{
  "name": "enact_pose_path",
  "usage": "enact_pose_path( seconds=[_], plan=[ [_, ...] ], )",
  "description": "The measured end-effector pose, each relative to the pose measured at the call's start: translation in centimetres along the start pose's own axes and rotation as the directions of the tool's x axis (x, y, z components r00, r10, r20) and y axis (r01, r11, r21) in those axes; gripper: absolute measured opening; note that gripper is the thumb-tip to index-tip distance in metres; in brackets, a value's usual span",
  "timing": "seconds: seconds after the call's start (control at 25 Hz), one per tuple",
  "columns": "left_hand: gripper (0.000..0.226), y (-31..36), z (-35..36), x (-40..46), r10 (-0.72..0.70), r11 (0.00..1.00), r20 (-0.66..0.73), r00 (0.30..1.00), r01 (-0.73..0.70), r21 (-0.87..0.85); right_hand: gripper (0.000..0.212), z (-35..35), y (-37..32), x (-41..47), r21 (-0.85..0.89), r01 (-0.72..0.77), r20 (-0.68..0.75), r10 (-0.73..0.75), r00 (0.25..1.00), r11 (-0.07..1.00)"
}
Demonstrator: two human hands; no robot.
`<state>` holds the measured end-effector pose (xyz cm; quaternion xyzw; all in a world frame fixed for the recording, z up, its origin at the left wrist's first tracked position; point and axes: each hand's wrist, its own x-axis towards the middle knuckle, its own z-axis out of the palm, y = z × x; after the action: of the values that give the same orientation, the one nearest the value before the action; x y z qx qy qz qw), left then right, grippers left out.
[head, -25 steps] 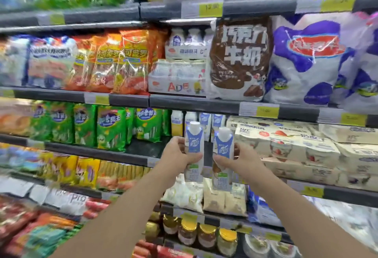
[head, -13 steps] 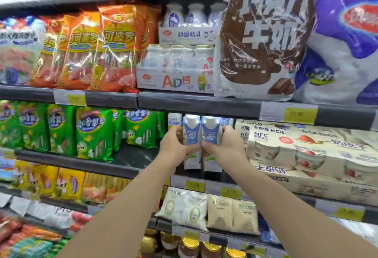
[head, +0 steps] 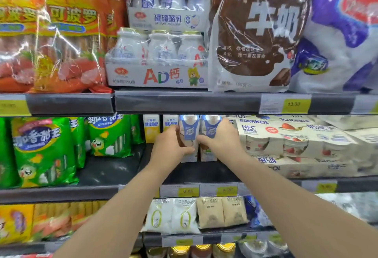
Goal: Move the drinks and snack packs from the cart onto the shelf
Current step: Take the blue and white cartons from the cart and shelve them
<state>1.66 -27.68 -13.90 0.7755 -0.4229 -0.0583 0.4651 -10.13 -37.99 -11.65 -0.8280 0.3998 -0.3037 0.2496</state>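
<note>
The step in hand looks like the placing itself: two drink cartons are being set side by side on the middle shelf [head: 114, 171], between the green snack packs [head: 44, 151] and the cream multipacks [head: 294, 139].

The left hand [head: 169, 147] is closed around the left carton [head: 189, 135], fingers curled across its lower front. The right hand [head: 222, 138] grips the right carton [head: 210, 129] from its right side. Both cartons stand upright and touch each other; their bases seem to rest on the shelf, just in front of two yellow-and-white cartons [head: 151, 127].

Next, I judge, both grips should loosen and the hands draw straight back without tipping either carton.

Readable writing: "AD" on the bottle tray [head: 157, 76] above, "13.00" on a yellow price tag [head: 294, 104], "NFC" and "KDL" on the multipacks. The cartons' blue labels are too blurred to read.
</note>
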Motion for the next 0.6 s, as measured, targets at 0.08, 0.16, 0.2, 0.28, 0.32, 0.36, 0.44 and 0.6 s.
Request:
enact_pose_path(
  seconds=[0.08,0.16,0.2,0.28,0.32,0.36,0.44,0.6],
  plan=[
    [0.048,0.1,-0.1,-0.1,0.013,0.998,-0.006,1.000,-0.013,0.062,0.064,0.1,-0.6,-0.2,-0.055,-0.035,-0.010,0.034,0.999,0.998],
    [0.048,0.1,0.2,0.3,0.025,0.995,-0.023,0.999,-0.022,0.101,0.061,-0.1,-0.9,-0.3,-0.067,-0.075,-0.028,0.073,0.997,0.995],
    [0.048,0.1,0.3,0.5,0.020,0.994,-0.024,1.000,-0.018,0.110,0.060,-0.1,-1.1,-0.3,-0.062,-0.097,-0.043,0.094,0.995,0.993],
    [0.050,0.2,0.5,0.7,0.013,0.994,-0.016,1.000,-0.011,0.107,0.061,-0.1,-1.3,-0.3,-0.054,-0.129,-0.067,0.125,0.990,0.990],
    [0.051,0.2,0.6,0.8,0.014,0.994,-0.014,1.000,-0.012,0.105,0.062,-0.1,-1.4,-0.4,-0.064,-0.137,-0.070,0.132,0.989,0.989],
    [0.051,0.2,0.5,0.9,0.019,0.995,-0.015,1.000,-0.017,0.102,0.062,-0.1,-1.5,-0.4,-0.070,-0.144,-0.072,0.139,0.988,0.987],
    [0.050,0.1,0.5,0.9,0.021,0.995,-0.009,1.000,-0.020,0.098,0.063,0.0,-1.5,-0.5,-0.075,-0.150,-0.079,0.144,0.986,0.986],
    [0.048,-0.3,0.7,1.0,0.033,0.991,-0.012,0.999,-0.031,0.127,0.064,0.0,-1.9,-0.9,-0.092,-0.153,-0.101,0.143,0.985,0.984]
  ],
)
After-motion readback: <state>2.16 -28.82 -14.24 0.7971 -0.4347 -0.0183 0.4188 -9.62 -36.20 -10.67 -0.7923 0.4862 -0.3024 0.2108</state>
